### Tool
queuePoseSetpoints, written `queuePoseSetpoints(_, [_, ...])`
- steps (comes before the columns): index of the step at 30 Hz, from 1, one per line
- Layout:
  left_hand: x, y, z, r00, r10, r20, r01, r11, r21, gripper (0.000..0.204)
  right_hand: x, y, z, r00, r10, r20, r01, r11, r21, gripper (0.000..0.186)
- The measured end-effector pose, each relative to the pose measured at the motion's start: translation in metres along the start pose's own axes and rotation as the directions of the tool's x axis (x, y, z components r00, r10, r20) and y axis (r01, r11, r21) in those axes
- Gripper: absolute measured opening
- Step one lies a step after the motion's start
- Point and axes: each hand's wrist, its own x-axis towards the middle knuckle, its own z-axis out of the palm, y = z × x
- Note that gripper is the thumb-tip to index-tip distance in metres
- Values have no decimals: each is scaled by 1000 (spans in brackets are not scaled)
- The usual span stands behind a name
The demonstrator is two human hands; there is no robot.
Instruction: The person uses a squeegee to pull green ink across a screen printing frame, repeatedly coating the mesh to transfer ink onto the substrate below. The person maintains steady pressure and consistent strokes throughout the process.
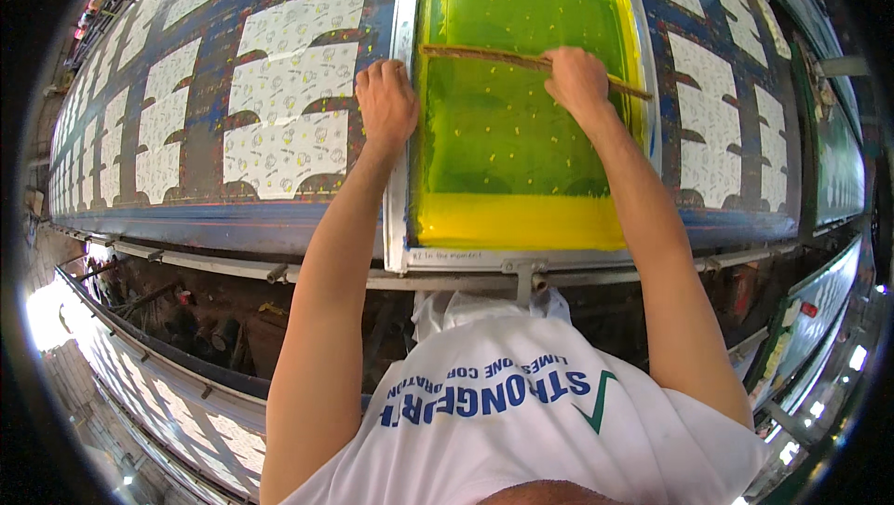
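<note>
A silver-edged printing screen (398, 190) lies in front of me, its green mesh bordered in yellow and dotted with small yellow marks. Across the mesh runs a long, thin brown squeegee (494, 56), tilted slightly down toward the right. My right hand (579, 81) is closed around it, right of its middle. On the screen's left rail rests my left hand (386, 103), its fingers bent and gripping the frame. White fabric pieces (289, 147) with a small printed pattern lie flat on the table left of the screen. The mesh hides most of what lies beneath.
The long dark-blue printing table (200, 223) bears more white pieces (700, 123) right of the screen. A metal rail (363, 278) follows its near edge, with a bracket (526, 272) below the screen. Another table with white pieces (200, 421) stands at lower left.
</note>
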Motion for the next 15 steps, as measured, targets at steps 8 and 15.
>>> queuePoseSetpoints(8, [1, 10, -5, 996, -89, -9, 89, 996, -16, 19, 168, 36, -2, 993, -82, -89, 78, 996, -45, 21])
queuePoseSetpoints(15, [2, 10, -7, 999, -35, 41, 33, 998, 49, 17, 239, 59, -20, 990, -131, 59, 134, 989, -55, 33])
